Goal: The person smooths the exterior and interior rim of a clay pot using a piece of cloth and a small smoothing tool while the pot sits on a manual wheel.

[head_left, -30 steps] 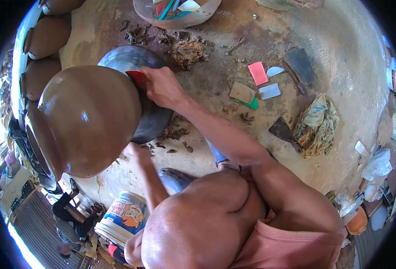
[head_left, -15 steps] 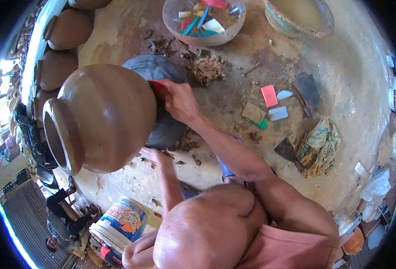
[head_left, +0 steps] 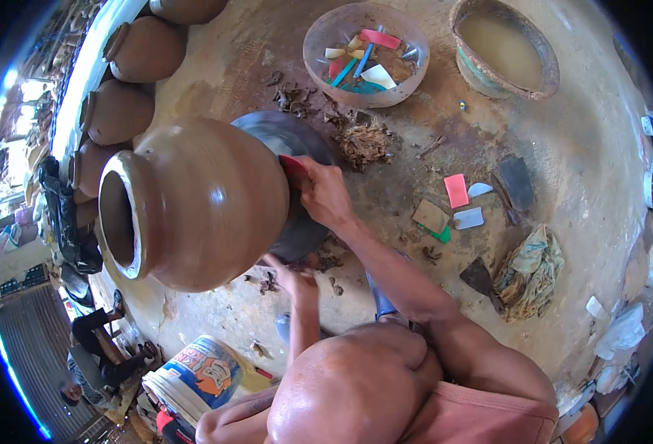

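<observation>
A large round clay pot (head_left: 212, 211) with a smooth wet sheen rests on a dark potter's wheel (head_left: 278, 137), its wide mouth toward the left in the picture. My right hand (head_left: 328, 191) is closed on a small red scraper (head_left: 292, 169), held against the pot's wall near the wheel. Below the pot, at the wheel's near edge, my left hand (head_left: 297, 278) has its fingers stretched toward the wheel; part of them is hidden, and I see nothing held.
A clear bowl (head_left: 319, 81) of scrapers and a basin (head_left: 482, 78) of cloudy water stand beyond. Loose scrapers (head_left: 456, 191), a crumpled cloth (head_left: 530, 274) and clay scraps (head_left: 367, 140) lie rightward. More pots (head_left: 123, 111) line the left; a bucket (head_left: 215, 370) and another person (head_left: 90, 362) are lower left.
The whole view has shifted, so most things appear farther right and lower. My left hand has moved along under the wheel's edge. My right hand keeps the red scraper at the pot.
</observation>
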Available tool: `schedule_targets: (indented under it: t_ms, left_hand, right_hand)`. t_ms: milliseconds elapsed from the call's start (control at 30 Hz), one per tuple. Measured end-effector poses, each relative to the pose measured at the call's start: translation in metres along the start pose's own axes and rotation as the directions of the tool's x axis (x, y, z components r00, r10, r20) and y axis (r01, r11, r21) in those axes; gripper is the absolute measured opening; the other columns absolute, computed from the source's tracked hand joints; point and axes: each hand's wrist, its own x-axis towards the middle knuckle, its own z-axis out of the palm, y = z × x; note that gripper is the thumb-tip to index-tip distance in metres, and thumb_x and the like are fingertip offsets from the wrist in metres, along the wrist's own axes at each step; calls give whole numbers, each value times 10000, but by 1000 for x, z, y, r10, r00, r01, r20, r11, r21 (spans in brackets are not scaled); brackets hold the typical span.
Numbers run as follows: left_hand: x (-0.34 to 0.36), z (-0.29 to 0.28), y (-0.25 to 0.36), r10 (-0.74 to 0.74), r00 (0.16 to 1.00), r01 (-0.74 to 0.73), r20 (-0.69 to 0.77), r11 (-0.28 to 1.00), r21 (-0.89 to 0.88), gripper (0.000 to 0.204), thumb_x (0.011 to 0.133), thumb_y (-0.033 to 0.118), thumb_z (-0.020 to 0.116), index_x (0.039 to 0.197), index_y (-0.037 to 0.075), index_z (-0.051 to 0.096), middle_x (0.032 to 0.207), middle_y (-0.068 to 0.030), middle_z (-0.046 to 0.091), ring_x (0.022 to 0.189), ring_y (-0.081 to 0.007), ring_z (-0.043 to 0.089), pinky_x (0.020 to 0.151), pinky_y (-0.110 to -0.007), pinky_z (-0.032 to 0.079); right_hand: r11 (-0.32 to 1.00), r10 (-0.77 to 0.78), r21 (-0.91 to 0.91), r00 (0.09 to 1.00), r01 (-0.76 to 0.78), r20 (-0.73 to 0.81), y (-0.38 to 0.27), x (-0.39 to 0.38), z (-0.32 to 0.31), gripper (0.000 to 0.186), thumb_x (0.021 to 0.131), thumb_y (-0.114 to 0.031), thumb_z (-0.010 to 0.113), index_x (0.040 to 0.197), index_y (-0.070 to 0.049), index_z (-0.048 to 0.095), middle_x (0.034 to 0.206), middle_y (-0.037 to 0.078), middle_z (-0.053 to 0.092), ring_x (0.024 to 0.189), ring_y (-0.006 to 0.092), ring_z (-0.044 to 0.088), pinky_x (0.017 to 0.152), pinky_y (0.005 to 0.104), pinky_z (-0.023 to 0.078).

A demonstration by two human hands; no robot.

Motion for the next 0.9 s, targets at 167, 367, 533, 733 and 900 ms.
schedule_targets:
  t_ms: [167,367,533,733,900]
  left_hand:
    - [-20,8,34,-87,993,83,76,996,43,806,1004,690,611,1529,98,458,1444,-202,608,1250,-380,653,907,-504,612]
    - [54,1,30,384,922,-379,-44,921,90,735,1097,635,425,1537,46,463,1372,-235,654,1163,-369,702,1002,-525,572]
    - [-52,3,-2,-434,858,355,275,887,295,778,1024,716,547,1540,146,427,1250,-202,691,948,-348,709,801,-467,612]
    - [78,-53,83,178,958,-197,226,978,66,653,1084,560,476,1478,41,518,1381,-171,658,1116,-358,716,917,-456,615]
    - [-21,-5,3,-185,962,168,201,981,100,768,1037,746,474,1408,77,538,1303,-173,674,970,-306,697,672,-395,584]
  right_hand:
    - [1000,26,-12,1000,-26,-8,1,2,-15,412,906,93,573,1255,-74,716,979,246,736,880,402,759,766,446,578]
    - [999,-3,36,1000,4,-19,-17,1,5,411,904,101,571,1246,-69,724,959,238,744,854,377,764,758,428,582]
    - [1000,-16,24,1000,16,-4,0,-3,5,415,910,105,572,1252,-70,727,944,229,750,810,343,757,757,410,579]
    - [982,10,186,999,-17,41,-35,-2,18,411,825,113,571,1183,-37,706,1001,273,708,985,496,686,853,532,551]
    - [1000,-16,21,999,17,-28,-10,-6,2,435,889,132,539,1240,-42,727,991,242,738,831,293,755,767,388,572]
